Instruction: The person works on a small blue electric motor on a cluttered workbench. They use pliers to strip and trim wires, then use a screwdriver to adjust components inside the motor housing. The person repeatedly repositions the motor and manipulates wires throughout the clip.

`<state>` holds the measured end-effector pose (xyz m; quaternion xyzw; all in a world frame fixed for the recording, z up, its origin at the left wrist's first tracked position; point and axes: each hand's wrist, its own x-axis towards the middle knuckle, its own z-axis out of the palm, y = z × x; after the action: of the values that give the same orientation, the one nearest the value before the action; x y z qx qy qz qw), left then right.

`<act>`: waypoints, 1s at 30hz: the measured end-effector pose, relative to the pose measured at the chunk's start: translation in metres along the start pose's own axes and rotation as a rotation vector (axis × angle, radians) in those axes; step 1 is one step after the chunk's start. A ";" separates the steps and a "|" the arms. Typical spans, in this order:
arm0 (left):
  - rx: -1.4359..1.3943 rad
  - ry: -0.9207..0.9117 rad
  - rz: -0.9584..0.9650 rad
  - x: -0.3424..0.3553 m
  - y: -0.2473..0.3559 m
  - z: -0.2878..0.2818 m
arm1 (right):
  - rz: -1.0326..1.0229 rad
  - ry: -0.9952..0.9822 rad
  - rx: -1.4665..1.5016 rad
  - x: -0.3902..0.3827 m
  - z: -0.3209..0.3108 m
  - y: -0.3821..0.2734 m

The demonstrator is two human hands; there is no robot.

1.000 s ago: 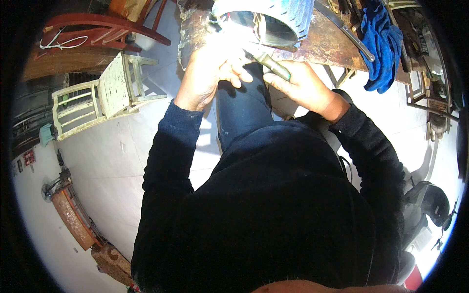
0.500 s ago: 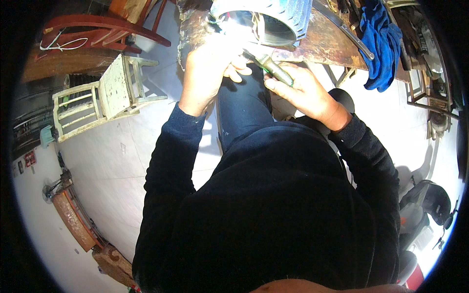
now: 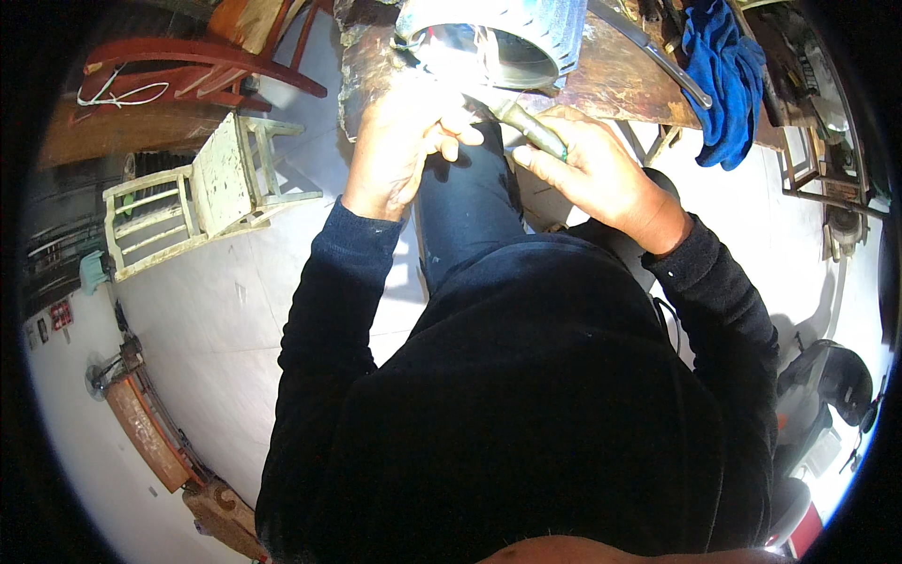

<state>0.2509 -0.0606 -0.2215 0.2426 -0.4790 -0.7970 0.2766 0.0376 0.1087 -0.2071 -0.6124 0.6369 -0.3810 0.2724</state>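
Note:
My left hand (image 3: 399, 146) has its fingers curled in bright glare; what they hold is too washed out to make out. My right hand (image 3: 606, 183) grips an olive-green handled tool (image 3: 524, 122), whose front end points into the glare at my left fingers. Just above my hands, a pale blue ribbed cylindrical housing (image 3: 550, 33) with a dark inside and loose strands lies on a worn wooden table (image 3: 611, 85), near its edge. To the right lie a long knife (image 3: 658, 61) and a crumpled blue cloth (image 3: 723, 85).
A red wooden rocking chair (image 3: 202, 56) stands at upper left, with a peeling cream chair (image 3: 221, 179) below it. A wooden bench (image 3: 146, 428) is at lower left. A rack of odds and ends (image 3: 832, 179) is at right, a black seat (image 3: 827, 376) at lower right.
My right hand has shifted slightly right and down with the tool. My left hand moved down, then slightly back up. The table and its objects sit a little higher and further left in the picture.

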 end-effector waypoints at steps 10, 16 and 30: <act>0.121 0.085 0.046 0.005 -0.007 0.000 | 0.116 -0.095 -0.035 0.010 0.015 0.000; 0.221 0.114 0.101 0.006 -0.007 0.005 | 0.125 -0.030 -0.042 0.005 0.002 -0.013; 0.288 0.055 0.128 0.007 -0.003 0.008 | 0.044 0.003 0.068 0.013 0.010 -0.003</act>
<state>0.2399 -0.0590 -0.2218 0.2703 -0.5949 -0.6940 0.3022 0.0467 0.0948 -0.2087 -0.5880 0.6372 -0.3974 0.3006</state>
